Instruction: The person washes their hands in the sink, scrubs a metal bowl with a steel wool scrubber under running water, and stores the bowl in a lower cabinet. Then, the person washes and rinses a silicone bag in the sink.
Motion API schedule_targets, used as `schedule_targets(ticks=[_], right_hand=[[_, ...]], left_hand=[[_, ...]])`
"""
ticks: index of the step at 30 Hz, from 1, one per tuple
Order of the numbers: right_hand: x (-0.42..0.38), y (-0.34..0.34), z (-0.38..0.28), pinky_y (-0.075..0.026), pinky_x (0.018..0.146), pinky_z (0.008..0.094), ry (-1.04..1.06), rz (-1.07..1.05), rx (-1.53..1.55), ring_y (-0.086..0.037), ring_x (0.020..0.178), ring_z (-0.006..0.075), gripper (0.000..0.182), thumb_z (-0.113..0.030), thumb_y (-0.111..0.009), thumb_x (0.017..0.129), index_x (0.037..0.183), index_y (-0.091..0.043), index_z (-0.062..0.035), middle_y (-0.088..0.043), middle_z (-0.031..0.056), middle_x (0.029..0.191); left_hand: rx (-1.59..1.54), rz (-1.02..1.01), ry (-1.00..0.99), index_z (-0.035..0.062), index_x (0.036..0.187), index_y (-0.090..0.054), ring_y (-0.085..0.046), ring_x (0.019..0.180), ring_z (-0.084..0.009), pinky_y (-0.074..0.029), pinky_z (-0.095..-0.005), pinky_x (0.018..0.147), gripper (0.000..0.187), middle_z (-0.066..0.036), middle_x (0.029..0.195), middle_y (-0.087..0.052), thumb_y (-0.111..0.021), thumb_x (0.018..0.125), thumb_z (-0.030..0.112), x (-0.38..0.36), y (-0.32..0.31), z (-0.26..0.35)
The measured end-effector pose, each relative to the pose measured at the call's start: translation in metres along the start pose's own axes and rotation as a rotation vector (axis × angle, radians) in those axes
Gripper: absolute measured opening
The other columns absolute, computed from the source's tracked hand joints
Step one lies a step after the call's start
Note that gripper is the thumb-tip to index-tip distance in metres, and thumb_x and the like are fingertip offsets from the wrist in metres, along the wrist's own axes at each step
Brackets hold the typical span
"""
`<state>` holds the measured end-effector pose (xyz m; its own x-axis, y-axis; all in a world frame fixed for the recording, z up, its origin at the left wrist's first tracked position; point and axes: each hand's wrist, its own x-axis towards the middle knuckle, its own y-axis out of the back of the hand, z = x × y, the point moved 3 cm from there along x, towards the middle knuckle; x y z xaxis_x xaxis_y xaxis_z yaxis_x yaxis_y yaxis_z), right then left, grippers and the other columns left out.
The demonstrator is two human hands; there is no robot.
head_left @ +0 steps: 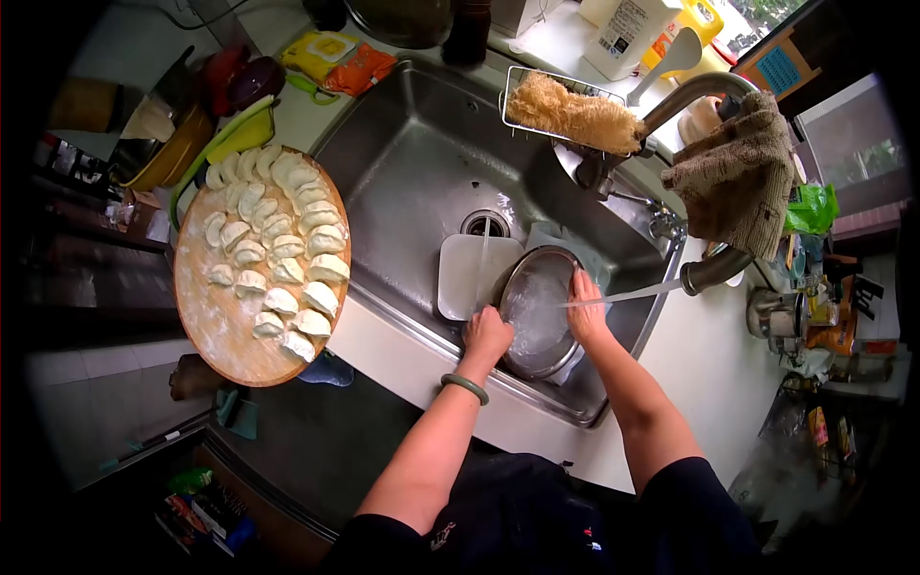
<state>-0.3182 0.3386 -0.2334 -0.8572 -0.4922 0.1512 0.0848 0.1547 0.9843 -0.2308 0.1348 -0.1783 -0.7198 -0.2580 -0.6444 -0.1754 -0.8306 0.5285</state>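
A metal bowl (537, 331) is tilted inside the sink, wet and shiny within. My left hand (489, 333) is closed at its left rim, with the fingertips partly hidden. On the opposite side, my right hand (586, 311) grips the rim, its fingers lying along the edge. From the faucet (709, 272), a stream of water runs into the bowl. Left of the bowl, a white plastic container (460, 278) rests on the sink bottom beside the drain. Something pale and translucent (553, 236) lies behind the bowl.
A round wooden board (220, 331) with several rows of dumplings (286, 246) overhangs the counter left of the sink (383, 172). A wire basket (505, 107) holds a loofah (565, 110) at the back. A brown cloth (733, 177) hangs over the faucet pipe.
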Motion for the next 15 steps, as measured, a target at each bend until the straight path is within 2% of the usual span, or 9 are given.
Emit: schedule_targets(ticks=[3, 4, 5, 7, 8, 10, 13, 14, 15], right_hand=[[-0.003, 0.008, -0.004, -0.042, 0.085, 0.0371, 0.063, -0.167, -0.083, -0.048, 0.101, 0.032, 0.031, -0.003, -0.048, 0.075, 0.104, -0.052, 0.0049, -0.045, 0.0202, 0.115], [0.005, 0.016, -0.012, -0.043, 0.081, 0.0382, 0.016, -0.053, 0.022, -0.052, 0.095, 0.0293, 0.02, -0.003, -0.049, 0.077, 0.095, -0.056, 0.0022, -0.054, 0.016, 0.101], [0.008, 0.014, -0.014, -0.043, 0.081, 0.0382, 0.021, -0.045, 0.021, -0.052, 0.095, 0.0293, 0.02, -0.003, -0.049, 0.077, 0.095, -0.056, 0.0022, -0.054, 0.016, 0.101], [-0.001, -0.019, -0.009, -0.046, 0.073, 0.0376, -0.71, -0.435, 0.922, -0.056, 0.086, 0.0237, 0.018, -0.012, -0.051, 0.082, 0.094, -0.057, -0.0014, -0.058, 0.0098, 0.085], [-0.009, -0.036, -0.005, -0.046, 0.073, 0.0376, -0.7, -0.422, 0.93, -0.056, 0.086, 0.0237, 0.018, -0.012, -0.051, 0.082, 0.094, -0.057, -0.0014, -0.058, 0.0098, 0.085], [-0.033, -0.078, 0.008, -0.045, 0.076, 0.0401, -1.331, -0.056, 2.107, -0.058, 0.081, 0.0222, 0.011, -0.013, -0.052, 0.084, 0.089, -0.059, -0.0061, -0.061, 0.0057, 0.077], [-0.013, -0.032, -0.017, -0.045, 0.076, 0.0395, -1.298, -0.077, 2.256, -0.058, 0.082, 0.0224, 0.018, -0.023, -0.054, 0.085, 0.084, -0.059, -0.0064, -0.061, 0.0059, 0.081], [-0.005, -0.045, -0.008, -0.044, 0.076, 0.0384, -1.275, -0.049, 2.147, -0.056, 0.08, 0.0215, 0.029, -0.036, -0.052, 0.085, 0.078, -0.058, -0.0081, -0.059, 0.0041, 0.077], [0.007, -0.049, -0.009, -0.044, 0.076, 0.0384, -1.267, -0.052, 2.154, -0.056, 0.08, 0.0215, 0.029, -0.036, -0.052, 0.085, 0.078, -0.058, -0.0081, -0.059, 0.0041, 0.077]], left_hand=[[-0.015, 0.039, -0.019, -0.0023, 0.093, -0.057, -0.053, 0.095, -0.0412, -0.042, -0.0464, 0.083, 0.028, -0.026, 0.098, -0.057, -0.049, 0.071, 0.013, -0.004, 0.001, 0.003], [-0.02, 0.046, -0.025, -0.0023, 0.093, -0.057, -0.053, 0.095, -0.0412, -0.042, -0.0464, 0.083, 0.028, -0.026, 0.098, -0.057, -0.049, 0.071, 0.013, -0.004, 0.001, 0.005], [-0.023, 0.037, -0.018, -0.0021, 0.093, -0.057, -0.054, 0.095, -0.0411, -0.043, -0.0463, 0.083, 0.028, -0.026, 0.098, -0.057, -0.049, 0.071, 0.013, -0.005, 0.002, 0.005], [-0.019, 0.02, -0.005, -0.0019, 0.092, -0.057, -0.054, 0.094, -0.041, -0.043, -0.0462, 0.083, 0.028, -0.025, 0.097, -0.057, -0.05, 0.07, 0.014, -0.006, 0.005, 0.004], [0.005, 0.019, -0.002, -0.0011, 0.093, -0.057, -0.054, 0.094, -0.0408, -0.043, -0.0461, 0.083, 0.028, -0.025, 0.098, -0.057, -0.051, 0.07, 0.015, -0.006, 0.006, 0.005], [-0.007, -0.001, 0.004, -0.0022, 0.094, -0.056, -0.054, 0.094, -0.0415, -0.043, -0.046, 0.083, 0.031, -0.026, 0.098, -0.057, -0.052, 0.069, 0.015, -0.004, 0.006, 0.003], [-0.014, -0.011, -0.004, -0.0041, 0.095, -0.056, -0.054, 0.093, -0.0425, -0.043, -0.046, 0.082, 0.033, -0.027, 0.096, -0.057, -0.053, 0.07, 0.018, -0.004, 0.002, 0.0], [-0.001, -0.008, -0.025, -0.0043, 0.094, -0.056, -0.054, 0.092, -0.0423, -0.043, -0.0464, 0.081, 0.034, -0.027, 0.095, -0.057, -0.055, 0.073, 0.022, -0.002, 0.0, -0.001], [0.001, 0.0, -0.026, -0.0043, 0.094, -0.056, -0.054, 0.092, -0.0423, -0.043, -0.0464, 0.081, 0.034, -0.027, 0.095, -0.057, -0.055, 0.073, 0.022, -0.003, -0.003, -0.002]])
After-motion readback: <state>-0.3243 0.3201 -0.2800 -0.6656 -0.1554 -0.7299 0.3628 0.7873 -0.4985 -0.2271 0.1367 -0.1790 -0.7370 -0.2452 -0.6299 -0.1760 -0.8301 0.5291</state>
